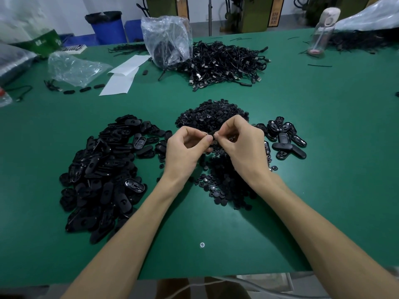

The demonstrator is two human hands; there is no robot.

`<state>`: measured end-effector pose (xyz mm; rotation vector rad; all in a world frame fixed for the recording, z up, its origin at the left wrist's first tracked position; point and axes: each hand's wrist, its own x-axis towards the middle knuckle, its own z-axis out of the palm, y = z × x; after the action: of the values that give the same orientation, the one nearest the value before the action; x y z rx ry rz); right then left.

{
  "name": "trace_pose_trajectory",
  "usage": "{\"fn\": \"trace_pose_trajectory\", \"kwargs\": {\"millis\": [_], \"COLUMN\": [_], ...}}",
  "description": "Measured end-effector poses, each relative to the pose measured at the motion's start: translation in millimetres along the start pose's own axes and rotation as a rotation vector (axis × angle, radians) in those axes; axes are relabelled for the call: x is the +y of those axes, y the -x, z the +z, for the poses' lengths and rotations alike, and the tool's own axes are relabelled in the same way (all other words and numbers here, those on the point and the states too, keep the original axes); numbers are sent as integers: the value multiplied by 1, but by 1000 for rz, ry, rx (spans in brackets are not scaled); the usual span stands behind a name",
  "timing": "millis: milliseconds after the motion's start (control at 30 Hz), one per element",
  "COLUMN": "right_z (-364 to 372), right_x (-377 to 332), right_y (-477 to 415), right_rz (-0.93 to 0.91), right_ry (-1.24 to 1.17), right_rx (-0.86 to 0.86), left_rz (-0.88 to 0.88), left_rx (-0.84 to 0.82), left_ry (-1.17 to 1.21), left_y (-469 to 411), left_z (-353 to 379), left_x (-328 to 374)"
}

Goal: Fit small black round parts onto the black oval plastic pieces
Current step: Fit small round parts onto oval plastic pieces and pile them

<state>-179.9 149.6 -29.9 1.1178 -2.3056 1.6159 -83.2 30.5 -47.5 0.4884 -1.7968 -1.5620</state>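
**Both hands pinch one small piece at frame centre**

The oval piece (214, 133) sits at centre frame, raised above the desk (323, 147), between the left hand (185, 148) and the right hand (240, 145). It looks like light, stiff, smooth moulded plastic and is probably slippery. It is best taken by its edges, leaving the socket face free. Each grip is narrow, with thumb and forefinger curled in to pinch the piece from either end (a round part may sit under the right fingertips, but they hide it). Loose round parts (212, 114) are heaped just above the hands. Spare ovals (101, 175) fill the left of the frame.
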Motion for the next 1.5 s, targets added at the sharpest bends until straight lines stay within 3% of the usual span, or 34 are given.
{"fn": "trace_pose_trajectory", "kwargs": {"millis": [233, 467, 700, 933, 1167, 1500], "right_z": [6, 16, 19, 21, 13, 7], "right_x": [-2, -15, -20, -15, -4, 0], "right_y": [4, 11, 18, 16, 4, -1], "right_rz": [-106, -346, -218, -222, -124, 9], "right_ry": [167, 366, 234, 267, 86, 14], "right_rx": [9, -58, -160, -256, -56, -46], "left_rz": [-50, -174, -264, -242, -137, -45], "left_rx": [9, 106, 125, 106, 29, -46], "left_ry": [47, 209, 369, 337, 161, 27], "left_y": [0, -4, -8, -10, -6, -4], "left_z": [0, -5, -9, -9, -4, -2], "left_x": [2, 1, -1, -2, -1, -3]}}
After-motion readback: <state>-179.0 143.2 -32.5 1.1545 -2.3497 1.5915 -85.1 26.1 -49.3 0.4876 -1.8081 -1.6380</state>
